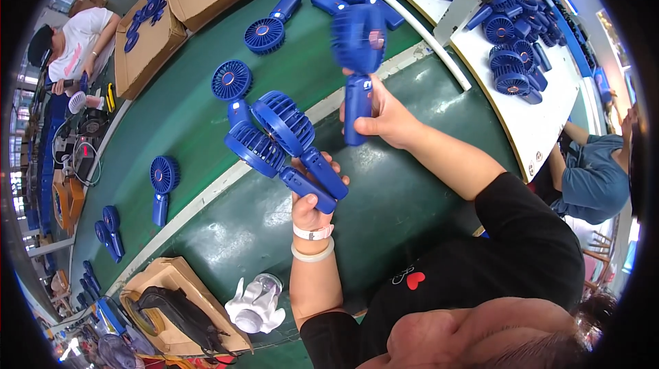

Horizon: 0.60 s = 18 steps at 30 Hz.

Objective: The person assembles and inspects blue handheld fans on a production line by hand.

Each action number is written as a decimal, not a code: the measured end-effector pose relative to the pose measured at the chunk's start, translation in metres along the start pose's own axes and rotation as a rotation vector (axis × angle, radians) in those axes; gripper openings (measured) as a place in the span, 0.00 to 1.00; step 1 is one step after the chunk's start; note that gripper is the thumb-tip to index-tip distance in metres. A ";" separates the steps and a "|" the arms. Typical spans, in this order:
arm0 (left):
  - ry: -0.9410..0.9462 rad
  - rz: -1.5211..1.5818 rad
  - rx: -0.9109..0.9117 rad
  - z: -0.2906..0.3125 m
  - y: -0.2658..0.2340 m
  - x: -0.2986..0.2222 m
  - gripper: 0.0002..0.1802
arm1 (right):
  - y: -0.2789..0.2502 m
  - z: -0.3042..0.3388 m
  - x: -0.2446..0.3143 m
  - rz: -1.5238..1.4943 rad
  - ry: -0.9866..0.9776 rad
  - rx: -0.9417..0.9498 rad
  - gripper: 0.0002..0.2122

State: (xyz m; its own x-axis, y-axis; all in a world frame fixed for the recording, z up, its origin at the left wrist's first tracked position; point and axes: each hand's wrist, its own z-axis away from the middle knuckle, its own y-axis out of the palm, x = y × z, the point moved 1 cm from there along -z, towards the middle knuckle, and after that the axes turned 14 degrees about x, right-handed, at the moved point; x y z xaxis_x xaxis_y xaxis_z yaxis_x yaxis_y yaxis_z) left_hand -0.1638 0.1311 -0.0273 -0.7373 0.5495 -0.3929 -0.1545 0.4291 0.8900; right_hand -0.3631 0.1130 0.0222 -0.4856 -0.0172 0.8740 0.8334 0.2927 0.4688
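Note:
My left hand (pixel 306 212), wearing a white watch and a pale bangle, is closed round the handles of two blue handheld fans (pixel 282 122), held side by side with heads up and to the left. My right hand (pixel 392 120) grips another blue handheld fan (pixel 358 109) by its handle; its head is blurred. Just beyond the left hand's pair, a loose blue fan (pixel 232 81) lies on the green surface, its handle partly hidden by them. Farther off rests another fan (pixel 266 35), and to the left one more (pixel 165 174).
Cardboard trays (pixel 180 6) with fans stand at the far left. Fans are heaped on a white table (pixel 504 111) at right, beside a pale curved rail (pixel 432 43). A cardboard box (pixel 171 269) with a black bag and a white glove (pixel 254 307) lie near left. Two people sit nearby.

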 end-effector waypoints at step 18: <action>0.088 -0.068 -0.062 0.001 -0.003 0.001 0.39 | -0.019 0.006 -0.028 -0.026 0.080 -0.083 0.18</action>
State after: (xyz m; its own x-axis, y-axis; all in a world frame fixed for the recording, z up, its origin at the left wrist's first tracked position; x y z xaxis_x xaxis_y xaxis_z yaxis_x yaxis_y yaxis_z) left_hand -0.1639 0.1314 -0.0304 -0.7780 0.4547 -0.4335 -0.2447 0.4163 0.8757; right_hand -0.3669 0.1141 -0.0116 -0.4877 -0.1014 0.8671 0.8412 0.2112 0.4978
